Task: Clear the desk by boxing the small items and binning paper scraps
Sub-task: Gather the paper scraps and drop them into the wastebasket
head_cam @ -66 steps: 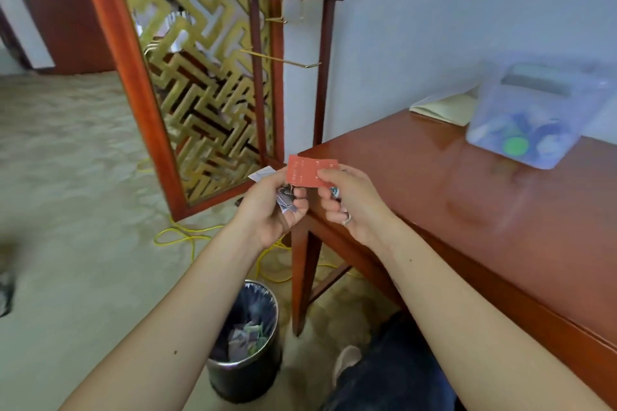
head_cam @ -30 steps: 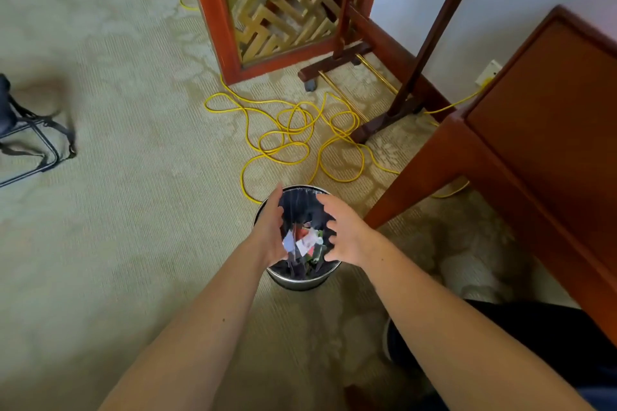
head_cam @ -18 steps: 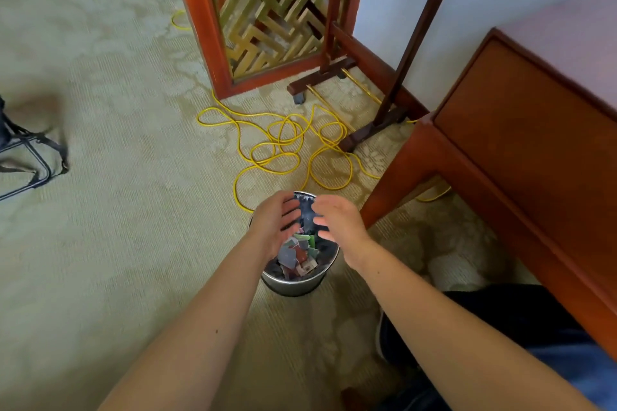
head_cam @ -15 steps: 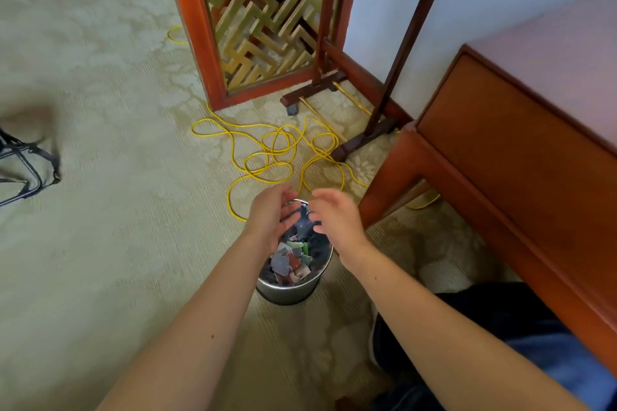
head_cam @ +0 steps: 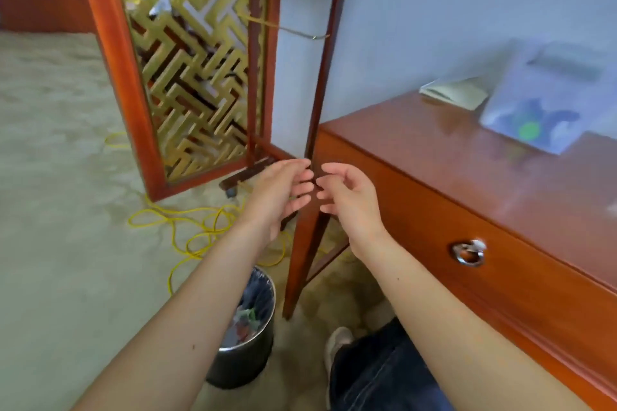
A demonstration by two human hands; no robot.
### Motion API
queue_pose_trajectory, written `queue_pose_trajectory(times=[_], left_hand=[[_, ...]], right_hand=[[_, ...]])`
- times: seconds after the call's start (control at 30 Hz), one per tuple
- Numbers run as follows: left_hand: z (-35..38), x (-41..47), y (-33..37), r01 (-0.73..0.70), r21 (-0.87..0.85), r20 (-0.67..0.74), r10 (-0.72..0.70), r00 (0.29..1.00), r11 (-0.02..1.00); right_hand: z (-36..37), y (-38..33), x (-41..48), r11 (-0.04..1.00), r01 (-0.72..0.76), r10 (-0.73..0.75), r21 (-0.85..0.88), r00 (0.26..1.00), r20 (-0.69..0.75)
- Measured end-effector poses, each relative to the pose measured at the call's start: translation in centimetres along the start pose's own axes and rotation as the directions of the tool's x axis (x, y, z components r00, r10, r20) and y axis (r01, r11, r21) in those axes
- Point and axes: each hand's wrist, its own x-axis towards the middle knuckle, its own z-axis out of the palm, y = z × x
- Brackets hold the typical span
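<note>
Both hands are raised in front of the near-left corner of the bench (head_cam: 434, 160), palms turned towards each other. The left hand (head_cam: 277, 197) holds nothing; its fingers (head_cam: 297, 165) are loosely bent and spread apart. The right hand (head_cam: 350, 197) is also empty, its fingers (head_cam: 334, 169) relaxed and slightly curled. The two sets of fingertips nearly meet, though I cannot tell if they touch.

Well below the fingers, under the left forearm, a metal bin (head_cam: 240, 364) with a dark liner stands on the carpet. Paper scraps (head_cam: 245, 320) lie inside it.

Far to the right of the fingers, at the back of the bench, sits a clear plastic box (head_cam: 507, 103). Blurred small items (head_cam: 529, 131) in green and blue show through its wall. Just left of the box lies a pale folded paper (head_cam: 454, 92).

Below and right of the right fingers, a ring pull (head_cam: 469, 252) hangs on the drawer front. Beyond the fingers stand a dark wooden rack (head_cam: 315, 77) and a gold lattice screen (head_cam: 187, 77). A yellow cable (head_cam: 187, 220) lies in loops on the carpet to the left of the left fingers.
</note>
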Motion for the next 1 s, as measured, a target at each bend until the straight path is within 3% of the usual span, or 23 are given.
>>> queue_pose_trajectory(times=[0.53,1.0], left_hand=[[16.1,-7.8,4.9,-0.103,0.061,0.319,0.079,0.944,0.993],[35.7,-8.9,1.5,-0.07,0.184,0.571,-0.048,0.82,0.98]], right_hand=[[-16.7,-8.7,-6.3,0.968,0.252,-0.239,0.012,0.93,-0.279],[-34.8,-9.5,-7.8,0.984,0.161,-0.176,-0.075,0.832,-0.526]])
